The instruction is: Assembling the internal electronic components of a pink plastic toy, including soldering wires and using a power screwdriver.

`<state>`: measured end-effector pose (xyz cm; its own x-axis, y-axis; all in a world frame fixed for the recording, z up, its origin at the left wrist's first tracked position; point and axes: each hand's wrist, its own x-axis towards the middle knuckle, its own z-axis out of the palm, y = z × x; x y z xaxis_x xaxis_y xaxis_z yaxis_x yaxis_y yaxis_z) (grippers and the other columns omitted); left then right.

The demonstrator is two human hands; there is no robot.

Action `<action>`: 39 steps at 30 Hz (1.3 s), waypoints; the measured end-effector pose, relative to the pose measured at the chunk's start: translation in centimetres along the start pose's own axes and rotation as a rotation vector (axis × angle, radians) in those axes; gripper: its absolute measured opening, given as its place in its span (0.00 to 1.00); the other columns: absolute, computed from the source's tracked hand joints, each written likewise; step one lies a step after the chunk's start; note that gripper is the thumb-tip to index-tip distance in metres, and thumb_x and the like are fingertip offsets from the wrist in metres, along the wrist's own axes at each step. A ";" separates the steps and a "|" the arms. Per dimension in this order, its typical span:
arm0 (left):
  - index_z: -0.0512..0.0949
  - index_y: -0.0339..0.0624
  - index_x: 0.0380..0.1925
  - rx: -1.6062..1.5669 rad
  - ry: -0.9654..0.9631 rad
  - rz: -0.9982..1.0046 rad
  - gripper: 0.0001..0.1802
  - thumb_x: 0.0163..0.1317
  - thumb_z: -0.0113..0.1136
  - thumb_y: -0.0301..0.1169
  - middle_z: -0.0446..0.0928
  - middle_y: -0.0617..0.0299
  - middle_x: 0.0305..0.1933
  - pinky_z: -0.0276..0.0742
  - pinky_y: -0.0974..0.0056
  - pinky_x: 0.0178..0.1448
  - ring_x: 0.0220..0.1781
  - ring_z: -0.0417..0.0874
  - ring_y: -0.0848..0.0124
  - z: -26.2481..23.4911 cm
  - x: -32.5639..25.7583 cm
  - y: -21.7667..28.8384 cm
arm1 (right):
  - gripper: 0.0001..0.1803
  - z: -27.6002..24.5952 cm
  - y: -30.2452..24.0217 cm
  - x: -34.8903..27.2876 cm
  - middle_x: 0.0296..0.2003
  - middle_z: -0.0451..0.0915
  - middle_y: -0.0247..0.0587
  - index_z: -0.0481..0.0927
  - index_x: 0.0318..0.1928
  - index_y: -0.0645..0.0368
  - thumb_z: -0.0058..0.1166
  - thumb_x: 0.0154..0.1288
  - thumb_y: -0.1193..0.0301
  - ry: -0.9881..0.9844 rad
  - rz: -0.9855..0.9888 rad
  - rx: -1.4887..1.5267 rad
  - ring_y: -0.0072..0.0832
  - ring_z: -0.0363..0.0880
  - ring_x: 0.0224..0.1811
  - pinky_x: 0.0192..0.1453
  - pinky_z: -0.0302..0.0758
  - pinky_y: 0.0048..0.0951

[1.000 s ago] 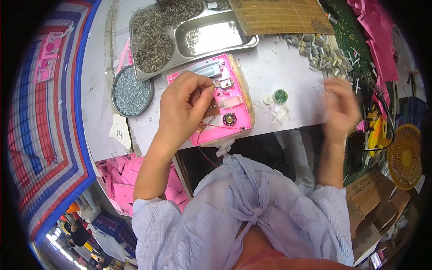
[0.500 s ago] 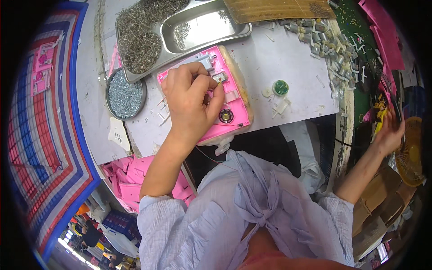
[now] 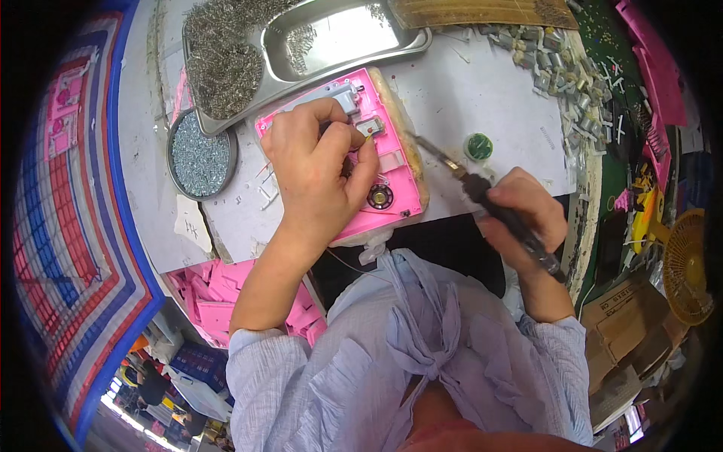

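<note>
Pink panel (image 3: 405, 187) on bench (image 3: 452, 90); L hand (image 3: 320, 162) pinched over it, can't tell on what. R hand (image 3: 536, 207) grips soldering iron (image 3: 482, 192) nearby. Prob. soldering step; next move calls for steady aim.

What hits me first is the bright pink panel (image 3: 405, 194) mid-frame, its round speaker (image 3: 380, 196) dark with a golden centre. Right of it, the hand tool (image 3: 512, 222) has a black handle and a brassy shank. A small round pot (image 3: 478, 147) shows green against the white tabletop (image 3: 452, 98). Over on the left runs a sheet (image 3: 120, 188) banded in red, white and blue, with a grid pattern inside the bands. The upper-left tray (image 3: 418, 45) shines silver; the springs (image 3: 226, 71) are duller grey-brown, the dish of screws (image 3: 199, 154) bluish grey. Far right, a yellow fan (image 3: 685, 264); bottom centre, a pale lavender-blue shirt (image 3: 301, 392).
</note>
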<state>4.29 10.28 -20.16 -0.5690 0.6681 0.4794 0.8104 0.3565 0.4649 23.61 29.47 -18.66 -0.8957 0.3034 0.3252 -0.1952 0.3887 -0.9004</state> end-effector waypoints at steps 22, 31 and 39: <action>0.76 0.48 0.22 -0.001 -0.016 -0.018 0.10 0.45 0.71 0.29 0.75 0.64 0.40 0.60 0.55 0.49 0.43 0.73 0.62 -0.2 0.1 0.2 | 0.22 2.8 0.2 1.8 0.24 0.77 0.35 0.84 0.44 0.57 0.74 0.45 0.80 -0.025 -0.227 -0.268 0.32 0.74 0.21 0.25 0.69 0.29; 0.76 0.49 0.22 0.027 0.000 -0.010 0.11 0.45 0.71 0.29 0.75 0.64 0.40 0.60 0.55 0.49 0.43 0.73 0.61 -0.1 -0.1 0.2 | 0.24 2.1 -0.5 1.6 0.24 0.78 0.35 0.84 0.43 0.55 0.75 0.41 0.81 -0.037 -0.228 -0.291 0.32 0.75 0.22 0.25 0.70 0.30; 0.77 0.48 0.23 0.052 -0.004 -0.004 0.10 0.45 0.72 0.28 0.76 0.64 0.41 0.60 0.56 0.49 0.44 0.73 0.62 -0.3 -0.1 0.3 | 0.23 1.5 -0.2 1.6 0.24 0.78 0.35 0.83 0.43 0.58 0.75 0.42 0.82 0.000 -0.246 -0.247 0.31 0.75 0.23 0.25 0.70 0.29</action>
<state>4.53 10.15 -19.86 -0.5715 0.6692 0.4749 0.8146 0.3926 0.4270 21.62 28.51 -18.38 -0.8337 0.1745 0.5239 -0.3027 0.6490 -0.6980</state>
